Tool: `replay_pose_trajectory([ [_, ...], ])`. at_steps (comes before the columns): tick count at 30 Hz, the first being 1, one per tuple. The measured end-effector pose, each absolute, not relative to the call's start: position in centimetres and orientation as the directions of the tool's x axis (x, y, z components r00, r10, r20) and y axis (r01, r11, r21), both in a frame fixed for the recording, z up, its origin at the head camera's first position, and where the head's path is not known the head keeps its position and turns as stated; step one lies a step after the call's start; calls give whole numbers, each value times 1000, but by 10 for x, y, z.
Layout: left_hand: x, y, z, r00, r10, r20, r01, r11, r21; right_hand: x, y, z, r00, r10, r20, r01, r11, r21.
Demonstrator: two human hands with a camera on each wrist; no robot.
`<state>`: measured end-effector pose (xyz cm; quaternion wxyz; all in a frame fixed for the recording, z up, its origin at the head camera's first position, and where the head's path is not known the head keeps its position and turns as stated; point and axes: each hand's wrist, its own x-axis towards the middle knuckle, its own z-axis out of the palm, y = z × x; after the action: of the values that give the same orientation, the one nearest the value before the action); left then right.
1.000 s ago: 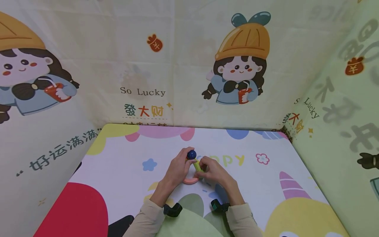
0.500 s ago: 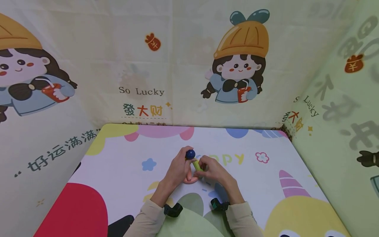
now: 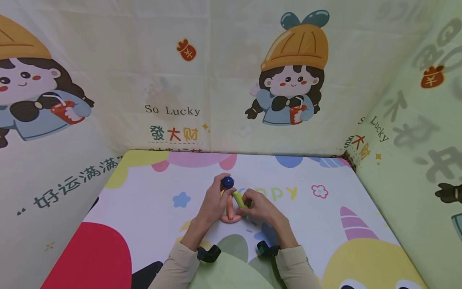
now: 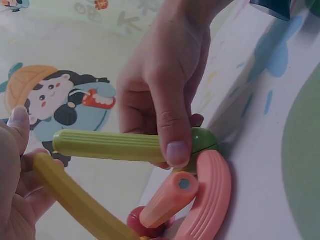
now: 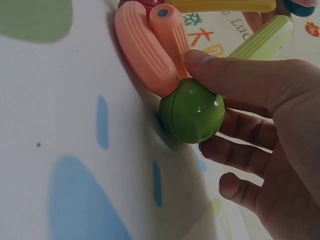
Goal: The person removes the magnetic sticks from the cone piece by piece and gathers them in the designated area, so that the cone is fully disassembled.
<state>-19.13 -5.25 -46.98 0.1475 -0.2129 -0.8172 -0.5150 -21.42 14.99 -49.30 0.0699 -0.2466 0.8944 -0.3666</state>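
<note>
Fingers [image 4: 172, 145] of the right hand [image 3: 261, 208] are pinched on the light green rod [image 4: 107, 145]; left fingers grip the yellow rod [image 4: 75, 200]; a slip could collapse the frame

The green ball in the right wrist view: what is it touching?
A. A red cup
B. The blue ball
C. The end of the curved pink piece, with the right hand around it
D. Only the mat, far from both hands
C: the green ball sits against the end of the curved pink piece, with the thumb and fingers of the right hand around it.
</note>
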Motion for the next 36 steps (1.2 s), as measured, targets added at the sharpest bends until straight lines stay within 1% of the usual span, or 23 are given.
replay_pose_trajectory([
  [6,-193,-59,-466,-871,175,458,490,369,790,-214,150,-492,-871,-490,33,-378,626,-682],
  [16,-197,-66,-461,-883,97,458,453,423,784,-215,150,-493,-873,-486,43,-387,637,-667],
  [20,-200,-72,-462,-888,57,456,433,435,789,-214,150,-492,-879,-476,31,-370,641,-672],
  [28,-209,-96,-472,-851,-96,516,416,476,775,-211,151,-488,-879,-474,53,-381,632,-675],
  [36,-219,-118,-488,-853,-173,493,368,470,802,-210,152,-488,-879,-476,37,-374,637,-674],
])
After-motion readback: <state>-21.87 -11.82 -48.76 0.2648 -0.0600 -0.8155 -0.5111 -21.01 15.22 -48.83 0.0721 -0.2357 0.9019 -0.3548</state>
